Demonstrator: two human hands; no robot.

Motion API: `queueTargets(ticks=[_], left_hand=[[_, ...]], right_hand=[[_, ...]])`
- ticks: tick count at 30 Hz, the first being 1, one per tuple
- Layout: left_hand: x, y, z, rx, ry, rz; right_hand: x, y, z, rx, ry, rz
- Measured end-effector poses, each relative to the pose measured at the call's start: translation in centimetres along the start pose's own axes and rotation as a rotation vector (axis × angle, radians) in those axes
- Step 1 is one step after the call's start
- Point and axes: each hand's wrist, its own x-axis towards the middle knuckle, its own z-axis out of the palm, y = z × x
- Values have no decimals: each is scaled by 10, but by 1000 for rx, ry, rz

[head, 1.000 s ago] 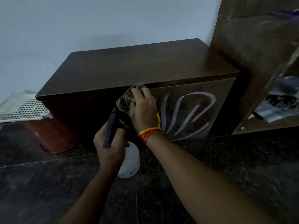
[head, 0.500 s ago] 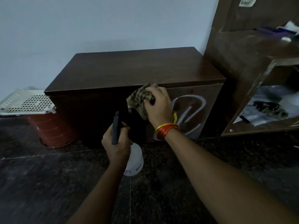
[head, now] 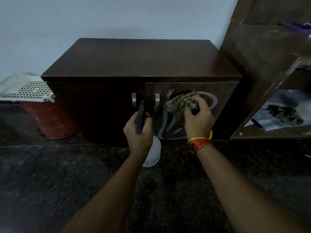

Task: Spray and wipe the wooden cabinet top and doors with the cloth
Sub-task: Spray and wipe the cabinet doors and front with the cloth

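Note:
A low dark wooden cabinet (head: pixel 138 59) stands against the pale wall, with two doors and two metal handles (head: pixel 156 101). The right door (head: pixel 225 98) carries pale curved streaks. My right hand (head: pixel 197 118) grips a bunched checked cloth (head: pixel 180 103) and presses it against the right door, beside its handle. My left hand (head: pixel 138 132) holds a white spray bottle (head: pixel 152 154) by its dark trigger head (head: pixel 140 118), in front of the gap between the doors. Red and yellow threads circle my right wrist.
A white perforated plastic basket (head: pixel 25 89) rests on a reddish-brown bucket (head: pixel 50 120) left of the cabinet. A taller wooden shelf unit (head: pixel 262 68) adjoins on the right, holding cloths and papers (head: pixel 282 115). The floor (head: pixel 50 182) is dark speckled stone.
My right hand has carried the cloth down and rightward from the door's top edge to its middle. The view dropped, so both door handles now show. My left hand still holds the bottle.

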Motion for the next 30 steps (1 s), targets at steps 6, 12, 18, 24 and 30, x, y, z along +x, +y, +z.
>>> queueTargets(ticks=[6, 12, 18, 24, 30], left_hand=[[-25, 6, 24, 6, -74, 12], [-52, -2, 52, 18, -149, -48], [-61, -11, 60, 50, -159, -73], [-70, -28, 52, 103, -177, -84], [-82, -45, 42, 137, -243, -117]], right_hand=[[-3, 27, -32, 1, 90, 139], [10, 44, -58, 20, 127, 195], [20, 60, -69, 36, 170, 246], [19, 68, -69, 38, 200, 279], [16, 70, -66, 54, 213, 301]])
